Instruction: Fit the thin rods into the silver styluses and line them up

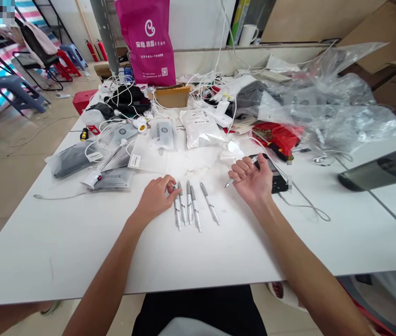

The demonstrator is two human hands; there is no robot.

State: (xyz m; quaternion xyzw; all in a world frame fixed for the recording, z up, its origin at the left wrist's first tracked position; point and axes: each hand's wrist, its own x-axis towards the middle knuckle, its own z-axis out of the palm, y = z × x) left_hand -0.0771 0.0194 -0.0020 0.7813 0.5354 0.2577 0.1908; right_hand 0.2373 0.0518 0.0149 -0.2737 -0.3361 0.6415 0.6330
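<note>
Several silver pens [194, 208] lie side by side on the white table [79, 242] in front of me. My left hand [156, 198] rests palm down at their left end, its fingertips closed on the top of the leftmost pen [177, 212]. To the right, my right hand [252, 178] is turned palm up with its fingers curled around another silver pen [229, 182], whose tip pokes out to the left.
Packaged items in grey and white bags [163, 134], white cables [121, 122], a pink shopping bag [148, 39], a small cardboard box [172, 95] and crumpled clear plastic [327, 105] crowd the far half. A black device [278, 179] lies by my right hand.
</note>
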